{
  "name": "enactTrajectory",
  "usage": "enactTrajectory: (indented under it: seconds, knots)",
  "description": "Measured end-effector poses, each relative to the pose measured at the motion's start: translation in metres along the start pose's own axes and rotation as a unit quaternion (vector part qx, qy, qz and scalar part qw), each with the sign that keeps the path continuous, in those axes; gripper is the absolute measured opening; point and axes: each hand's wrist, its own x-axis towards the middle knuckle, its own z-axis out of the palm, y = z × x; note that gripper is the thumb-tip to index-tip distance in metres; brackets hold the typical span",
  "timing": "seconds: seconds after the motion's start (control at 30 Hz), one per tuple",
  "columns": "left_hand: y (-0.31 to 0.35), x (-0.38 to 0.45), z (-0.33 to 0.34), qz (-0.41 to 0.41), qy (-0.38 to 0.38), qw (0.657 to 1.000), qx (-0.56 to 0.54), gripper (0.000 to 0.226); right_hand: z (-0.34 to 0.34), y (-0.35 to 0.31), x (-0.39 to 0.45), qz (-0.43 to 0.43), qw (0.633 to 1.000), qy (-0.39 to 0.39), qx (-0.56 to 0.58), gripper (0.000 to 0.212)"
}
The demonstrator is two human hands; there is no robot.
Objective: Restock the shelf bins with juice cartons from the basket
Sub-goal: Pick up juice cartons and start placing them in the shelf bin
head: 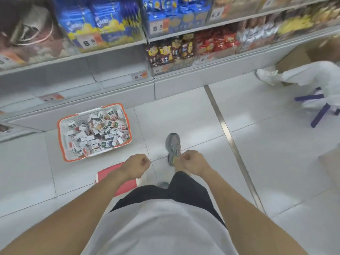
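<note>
A white basket with an orange rim (63,144) stands on the tiled floor against the base of the shelf unit. It is filled with several small juice cartons (99,132) lying jumbled. Above and behind it, the low shelf bins (117,69) look pale and bare, with orange price tags on their front edge. My left hand (137,165) and my right hand (190,162) hang in front of my body, below and right of the basket, fingers curled into loose fists and holding nothing.
Higher shelves carry blue snack bags (103,26), brown packs (169,49) and red packs (215,41). A red flat item (117,183) lies on the floor beneath my left arm. Another person's white-clad legs (298,75) and a purple-legged stool (318,109) are at right.
</note>
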Motion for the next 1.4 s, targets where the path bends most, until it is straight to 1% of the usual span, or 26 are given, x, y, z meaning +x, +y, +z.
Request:
enactTrajectory:
  seconds: [0.07,0.2,0.27,0.37,0.43,0.47,0.6,0.77,0.87,0.97,1.0,1.13,1.2,1.27,1.33,1.4]
  knots:
    - [0.009,0.017,-0.016,-0.026,0.025,0.999,-0.014,0.023,-0.02,-0.022,0.037,-0.021,0.999,-0.027,-0.017,0.02]
    - [0.027,0.043,-0.051,-0.083,0.074,0.992,-0.065,0.022,-0.055,-0.07,0.099,-0.056,0.992,-0.092,-0.062,0.033]
    - [0.036,0.054,-0.069,-0.108,0.086,0.987,-0.079,0.021,-0.07,-0.093,0.128,-0.069,0.986,-0.121,-0.092,0.034]
    - [0.046,0.073,-0.097,-0.131,0.123,0.977,-0.116,0.02,-0.087,-0.129,0.166,-0.104,0.974,-0.156,-0.131,0.024]
    - [0.052,0.08,-0.113,-0.148,0.14,0.969,-0.139,0.019,-0.094,-0.153,0.187,-0.122,0.968,-0.164,-0.147,0.018]
    - [0.054,0.082,-0.119,-0.156,0.144,0.966,-0.147,0.019,-0.096,-0.165,0.195,-0.127,0.966,-0.166,-0.15,0.018]
    - [0.049,0.091,-0.143,-0.182,0.152,0.958,-0.164,0.018,-0.085,-0.203,0.224,-0.148,0.963,-0.178,-0.141,0.022]
    - [0.02,0.11,-0.169,-0.19,0.169,0.952,-0.172,0.016,-0.041,-0.234,0.258,-0.184,0.95,-0.197,-0.157,0.022]
    - [-0.018,0.127,-0.179,-0.188,0.166,0.952,-0.176,0.015,0.001,-0.244,0.284,-0.191,0.95,-0.195,-0.15,0.014]
    - [-0.068,0.149,-0.19,-0.186,0.159,0.954,-0.175,0.014,0.048,-0.259,0.313,-0.189,0.955,-0.184,-0.136,0.022]
    - [-0.089,0.158,-0.194,-0.183,0.157,0.955,-0.171,0.014,0.066,-0.265,0.324,-0.186,0.957,-0.18,-0.132,0.02]
    - [-0.193,0.204,-0.212,-0.146,0.132,0.969,-0.149,0.017,0.145,-0.284,0.374,-0.165,0.969,-0.142,-0.12,0.015]
    - [-0.251,0.23,-0.217,-0.132,0.129,0.974,-0.129,0.017,0.19,-0.287,0.405,-0.152,0.974,-0.118,-0.121,0.008]
    - [-0.307,0.258,-0.218,-0.118,0.132,0.979,-0.104,0.014,0.233,-0.289,0.439,-0.15,0.973,-0.115,-0.133,0.012]
    - [-0.358,0.291,-0.214,-0.102,0.138,0.982,-0.079,0.013,0.27,-0.288,0.476,-0.144,0.97,-0.118,-0.158,0.007]
    - [-0.399,0.325,-0.207,-0.088,0.148,0.983,-0.064,0.014,0.301,-0.281,0.519,-0.141,0.965,-0.113,-0.189,0.016]
